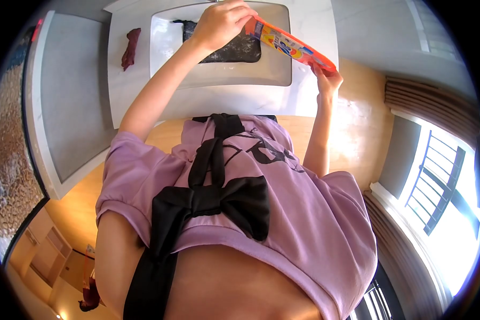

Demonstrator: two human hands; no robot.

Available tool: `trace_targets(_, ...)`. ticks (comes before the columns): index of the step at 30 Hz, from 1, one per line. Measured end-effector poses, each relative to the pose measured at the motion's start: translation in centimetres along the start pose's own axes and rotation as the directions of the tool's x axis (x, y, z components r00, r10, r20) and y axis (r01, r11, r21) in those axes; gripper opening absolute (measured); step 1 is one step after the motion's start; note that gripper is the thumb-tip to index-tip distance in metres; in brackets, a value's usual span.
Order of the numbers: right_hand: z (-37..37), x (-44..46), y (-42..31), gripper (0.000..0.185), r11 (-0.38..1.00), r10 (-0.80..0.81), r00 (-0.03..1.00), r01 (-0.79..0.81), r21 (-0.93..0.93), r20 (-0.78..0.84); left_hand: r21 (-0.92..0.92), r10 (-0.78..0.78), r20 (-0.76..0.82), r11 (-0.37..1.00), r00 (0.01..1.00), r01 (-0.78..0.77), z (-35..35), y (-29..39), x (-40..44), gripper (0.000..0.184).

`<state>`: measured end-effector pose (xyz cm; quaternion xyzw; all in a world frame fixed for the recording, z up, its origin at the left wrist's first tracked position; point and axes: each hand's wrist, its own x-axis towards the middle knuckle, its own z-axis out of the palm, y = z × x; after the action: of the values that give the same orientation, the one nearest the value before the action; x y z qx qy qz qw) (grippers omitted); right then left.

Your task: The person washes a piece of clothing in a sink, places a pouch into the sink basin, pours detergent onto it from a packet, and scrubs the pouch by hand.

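Note:
An orange packet (290, 45) with a colourful printed label, which looks like a detergent bag, is stretched at a slant above the right part of the sink (274, 77). My left hand (223, 24) is closed on its upper left end. At the lower right end, my right hand (327, 80) pinches the packet's edge between thumb and fingers. Below and left of the packet, a dark, wet-looking cloth (229, 49) lies in the sink basin, partly covered from view by my left hand and forearm.
A crumpled maroon cloth (130, 49) lies on the white countertop (128, 96) left of the sink. A grey-panelled partition (72, 90) stands at the left. On the right are a window (437, 176) and a brown blind (432, 106). Another person (90, 293) shows at the lower left.

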<state>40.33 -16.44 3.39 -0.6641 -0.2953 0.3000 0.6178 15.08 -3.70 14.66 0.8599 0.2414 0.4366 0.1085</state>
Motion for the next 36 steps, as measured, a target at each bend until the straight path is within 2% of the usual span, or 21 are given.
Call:
trace_targets(3,0.0,-0.2,-0.3,0.01,1.0,0.009,1.0,-0.009,0.005,-0.014,0.006,-0.012,-0.009,1.0,1.0,0.012,0.3,-0.3,-0.4,0.003)
trace_targets(5,-0.1,0.2,0.1,0.011,0.995,0.068,0.998,-0.068,-0.077,0.003,0.004,-0.018,-0.013,1.0,1.0,0.018,0.3,-0.3,-0.3,0.003)
trace_targets(9,0.3,0.5,0.5,0.008,0.999,-0.031,0.999,0.032,0.044,-0.024,0.004,-0.025,0.005,1.0,1.0,0.025,0.1,-0.2,-0.3,0.003)
trace_targets(10,0.2,0.4,-0.1,0.008,0.998,0.056,0.998,-0.057,0.021,0.008,0.008,-0.027,0.006,1.0,1.0,0.027,0.0,-0.2,-0.4,0.003)
trace_targets(11,0.2,0.4,0.0,0.008,0.998,0.058,0.998,-0.058,0.021,0.007,0.003,-0.027,0.001,1.0,1.0,0.027,0.0,-0.2,-0.4,0.004)
trace_targets(13,0.2,0.6,0.1,0.02,0.998,0.046,0.999,-0.046,-0.034,-0.003,-0.004,-0.027,-0.007,1.0,1.0,0.027,0.1,-0.1,-0.4,0.004)
trace_targets(16,0.2,0.6,0.0,0.02,0.988,0.094,0.993,-0.084,-0.128,0.076,0.021,-0.023,-0.007,1.0,1.0,0.023,-0.4,-0.2,-0.3,0.004)
trace_targets(23,2.8,-0.4,-0.2,0.018,0.999,0.039,0.997,-0.04,0.012,0.068,0.066,-0.05,-0.015,0.997,0.999,0.05,-2.3,-0.4,-0.4,0.006)
trace_targets(28,4.3,-0.6,-0.2,0.018,0.998,0.047,0.992,-0.043,-0.034,0.116,0.133,-0.041,-0.024,0.99,0.999,0.044,-3.5,-0.8,-0.9,0.005)
trace_targets(31,5.0,-0.7,-0.9,0.016,0.994,0.11,0.982,-0.105,-0.043,0.154,0.165,-0.014,-0.052,0.986,0.999,0.022,-4.2,-0.9,-1.1,0.004)
trace_targets(36,6.2,-0.1,-0.2,0.015,0.997,0.078,0.984,-0.073,-0.032,0.162,0.196,-0.026,-0.051,0.98,0.998,0.036,-4.9,-1.5,-1.6,0.003)
